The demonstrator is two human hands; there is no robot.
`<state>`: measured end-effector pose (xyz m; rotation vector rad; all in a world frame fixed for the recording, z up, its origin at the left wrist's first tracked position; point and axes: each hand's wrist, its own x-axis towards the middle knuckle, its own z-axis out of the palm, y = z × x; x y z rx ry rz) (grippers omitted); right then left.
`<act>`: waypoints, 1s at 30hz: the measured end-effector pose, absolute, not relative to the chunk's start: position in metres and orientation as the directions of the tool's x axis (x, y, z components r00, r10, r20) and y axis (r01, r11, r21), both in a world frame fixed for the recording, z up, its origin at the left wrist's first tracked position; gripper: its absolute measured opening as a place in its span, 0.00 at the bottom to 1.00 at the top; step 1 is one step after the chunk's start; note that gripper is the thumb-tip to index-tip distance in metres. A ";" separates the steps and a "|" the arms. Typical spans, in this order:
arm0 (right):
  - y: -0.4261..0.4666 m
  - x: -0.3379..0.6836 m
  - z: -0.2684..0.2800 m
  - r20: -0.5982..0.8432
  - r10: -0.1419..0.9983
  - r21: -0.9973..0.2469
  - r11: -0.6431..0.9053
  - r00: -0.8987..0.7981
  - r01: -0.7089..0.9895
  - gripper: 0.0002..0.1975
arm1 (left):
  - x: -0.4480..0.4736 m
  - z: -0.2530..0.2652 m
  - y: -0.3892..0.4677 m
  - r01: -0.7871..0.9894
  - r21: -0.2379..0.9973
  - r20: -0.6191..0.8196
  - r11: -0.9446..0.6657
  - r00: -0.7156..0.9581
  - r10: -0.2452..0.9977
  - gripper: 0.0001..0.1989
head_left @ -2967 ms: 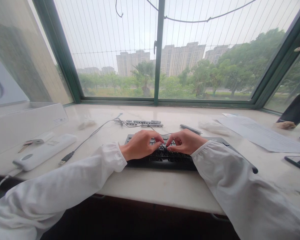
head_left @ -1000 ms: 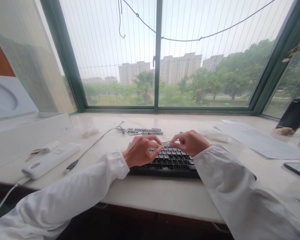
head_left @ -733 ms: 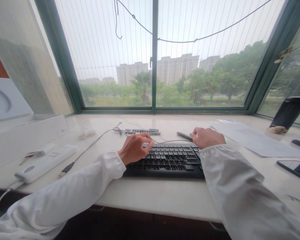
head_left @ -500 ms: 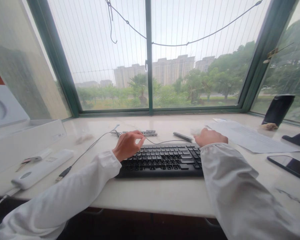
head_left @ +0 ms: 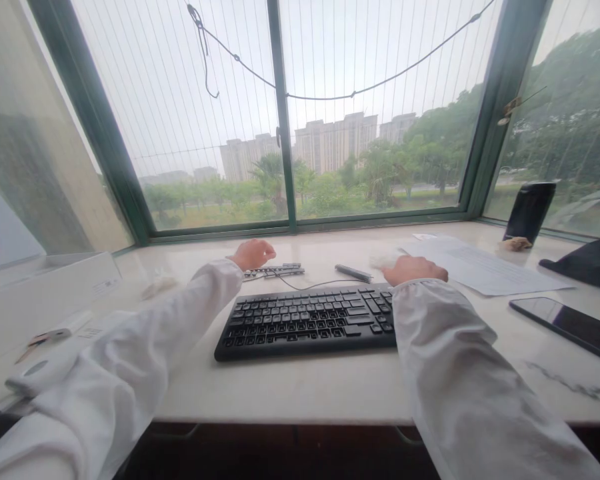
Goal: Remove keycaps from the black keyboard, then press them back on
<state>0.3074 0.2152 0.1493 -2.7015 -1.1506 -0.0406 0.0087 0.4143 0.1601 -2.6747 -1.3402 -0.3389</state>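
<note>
A black keyboard (head_left: 305,343) lies on the white sill, with keycaps off in part of its lower rows. My left hand (head_left: 253,255) is curled closed beyond the keyboard's far left corner, just over grey and dark strips of small parts (head_left: 285,270); anything in its fingers is hidden. At the far right corner, my right hand (head_left: 416,269) rests with fingers curled, and I cannot make out what they hold. Beside its fingertips is a pale, see-through crumpled thing (head_left: 384,259). A short dark bar (head_left: 353,273) lies between the hands, behind the keyboard.
Paper sheets (head_left: 485,270) lie right of my right hand. A phone (head_left: 570,327) and an upright black object (head_left: 530,212) are farther right. On the left are a white box (head_left: 80,283) and a white power strip (head_left: 40,373), partly under my sleeve. Window frames (head_left: 230,232) border the sill.
My left hand has left the keyboard's upper left keys and moved away from me to the strips behind it. The whole view has shifted slightly; my right hand stays by the far right corner.
</note>
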 end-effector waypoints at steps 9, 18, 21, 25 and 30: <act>0.217 0.291 0.153 0.151 0.757 -0.168 -0.615 0.636 0.771 0.27 | 0.045 0.136 0.475 0.748 0.031 0.045 -0.663 0.662 0.748 0.11; 0.215 0.288 0.154 0.147 0.809 -0.151 -0.551 0.570 0.821 0.23 | 0.048 0.133 0.504 0.738 0.207 -0.131 -0.643 0.672 0.729 0.20; 0.216 0.287 0.154 0.136 0.817 -0.138 -0.545 0.561 0.827 0.23 | 0.050 0.132 0.510 0.744 0.257 -0.176 -0.616 0.663 0.727 0.27; 0.220 0.286 0.151 0.124 0.809 -0.116 -0.563 0.575 0.818 0.22 | 0.051 0.132 0.515 0.767 0.300 -0.218 -0.567 0.634 0.742 0.35; 0.222 0.286 0.150 0.143 0.815 -0.107 -0.552 0.562 0.827 0.22 | 0.048 0.132 0.518 0.795 0.320 -0.248 -0.516 0.596 0.764 0.36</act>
